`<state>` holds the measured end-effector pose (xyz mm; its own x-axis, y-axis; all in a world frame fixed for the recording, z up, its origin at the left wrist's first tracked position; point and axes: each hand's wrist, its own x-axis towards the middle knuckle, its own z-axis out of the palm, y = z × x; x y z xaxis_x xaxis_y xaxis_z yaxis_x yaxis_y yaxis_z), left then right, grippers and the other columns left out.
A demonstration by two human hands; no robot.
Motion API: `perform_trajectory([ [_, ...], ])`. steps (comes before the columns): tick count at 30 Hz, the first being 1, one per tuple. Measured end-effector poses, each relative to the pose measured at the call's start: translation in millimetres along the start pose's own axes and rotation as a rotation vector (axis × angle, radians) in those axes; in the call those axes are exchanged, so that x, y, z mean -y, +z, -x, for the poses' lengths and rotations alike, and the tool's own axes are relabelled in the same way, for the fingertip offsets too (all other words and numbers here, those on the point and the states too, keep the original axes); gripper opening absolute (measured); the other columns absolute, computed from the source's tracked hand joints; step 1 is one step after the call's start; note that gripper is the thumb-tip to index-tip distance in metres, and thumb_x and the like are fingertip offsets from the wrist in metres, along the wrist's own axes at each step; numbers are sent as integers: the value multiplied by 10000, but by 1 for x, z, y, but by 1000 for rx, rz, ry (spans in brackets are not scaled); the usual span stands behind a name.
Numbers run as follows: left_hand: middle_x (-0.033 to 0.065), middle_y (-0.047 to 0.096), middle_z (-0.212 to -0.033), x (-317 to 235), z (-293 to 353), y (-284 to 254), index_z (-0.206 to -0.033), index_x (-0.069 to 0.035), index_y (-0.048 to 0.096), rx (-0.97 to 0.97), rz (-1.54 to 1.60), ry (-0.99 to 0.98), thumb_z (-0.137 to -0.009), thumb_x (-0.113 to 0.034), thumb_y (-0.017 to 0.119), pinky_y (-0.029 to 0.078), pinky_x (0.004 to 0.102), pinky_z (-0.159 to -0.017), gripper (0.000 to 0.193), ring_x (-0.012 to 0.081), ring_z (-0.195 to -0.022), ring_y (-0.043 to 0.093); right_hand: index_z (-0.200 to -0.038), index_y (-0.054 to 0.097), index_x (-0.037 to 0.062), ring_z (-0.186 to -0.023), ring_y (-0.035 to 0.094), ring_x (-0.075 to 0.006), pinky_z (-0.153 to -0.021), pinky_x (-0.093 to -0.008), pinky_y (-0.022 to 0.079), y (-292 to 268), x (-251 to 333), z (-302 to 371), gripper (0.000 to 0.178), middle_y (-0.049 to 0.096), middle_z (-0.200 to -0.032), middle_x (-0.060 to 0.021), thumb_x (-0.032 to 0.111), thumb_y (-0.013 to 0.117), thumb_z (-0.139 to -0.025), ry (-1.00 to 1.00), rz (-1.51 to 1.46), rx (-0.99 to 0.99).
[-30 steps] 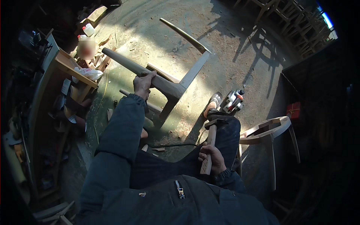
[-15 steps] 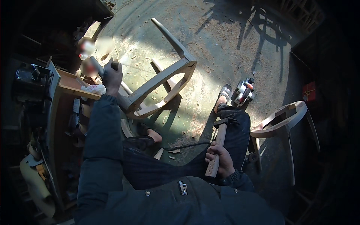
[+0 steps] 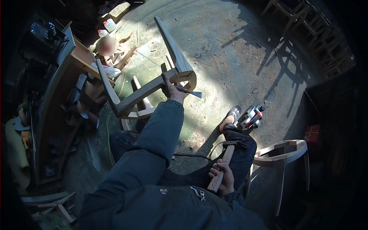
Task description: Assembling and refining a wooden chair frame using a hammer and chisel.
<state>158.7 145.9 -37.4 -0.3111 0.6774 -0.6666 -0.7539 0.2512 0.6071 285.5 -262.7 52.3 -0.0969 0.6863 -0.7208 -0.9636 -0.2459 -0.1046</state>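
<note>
My left hand (image 3: 174, 92) is closed round a chisel (image 3: 196, 94), its flat blade pointing right. That hand also lies against the rail of a wooden chair frame (image 3: 143, 92), which is tipped over with legs reaching up and away. Whether the fingers also grip the rail, I cannot tell. My right hand (image 3: 225, 177) is wrapped round the light wooden handle of a hammer (image 3: 229, 151), held head up over my right thigh. The hammer's dark head lies near my right knee.
A power tool (image 3: 252, 117) sits on the floor beyond my right foot. Another chair frame (image 3: 283, 155) stands at right, near a red box (image 3: 312, 133). A wooden bench (image 3: 76, 53) is at left, with wood offcuts (image 3: 124, 57) beyond. Stacked chairs (image 3: 310, 27) stand far right.
My left hand has come right from the far left end of the chair frame to its near right corner, and the chisel blade now shows. The view has turned; my right hand keeps the hammer.
</note>
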Motion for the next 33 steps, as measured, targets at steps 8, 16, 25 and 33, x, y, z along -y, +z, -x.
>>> perform_trajectory([
  [8, 23, 614, -771, 12, -17, 11, -932, -81, 677, -77, -213, 152, -798, -552, 836, 472, 306, -582, 515, 146, -722, 609, -1013, 499, 157, -618, 520, -131, -596, -328, 469, 5, 2, -2, 152, 471, -740, 7, 72, 590, -926, 7, 13, -39],
  [16, 65, 735, -882, 18, -3, -84, -958, -81, 716, 236, -505, -9, -813, -402, 873, 486, 319, -576, 385, 160, -737, 675, -1021, 494, 146, -617, 527, -138, -608, -338, 478, 15, -2, 0, 168, 481, -736, 6, 59, 595, -918, -27, 68, -47],
  [25, -1, 684, -770, -58, -2, -169, -862, -71, 728, 459, -672, 43, -872, -275, 829, 482, 270, -598, 228, 101, -649, 629, -1033, 454, 87, -587, 561, -182, -588, -377, 517, 17, -19, 12, 257, 515, -747, -48, 48, 652, -874, -272, 433, -80],
  [33, 12, 702, -719, -134, -40, -188, -778, -58, 754, 467, -836, 132, -880, -395, 810, 462, 285, -524, 356, 96, -583, 614, -1055, 440, 68, -540, 570, -194, -525, -354, 529, 18, -31, 14, 301, 522, -709, -62, 44, 663, -855, -379, 679, -189],
])
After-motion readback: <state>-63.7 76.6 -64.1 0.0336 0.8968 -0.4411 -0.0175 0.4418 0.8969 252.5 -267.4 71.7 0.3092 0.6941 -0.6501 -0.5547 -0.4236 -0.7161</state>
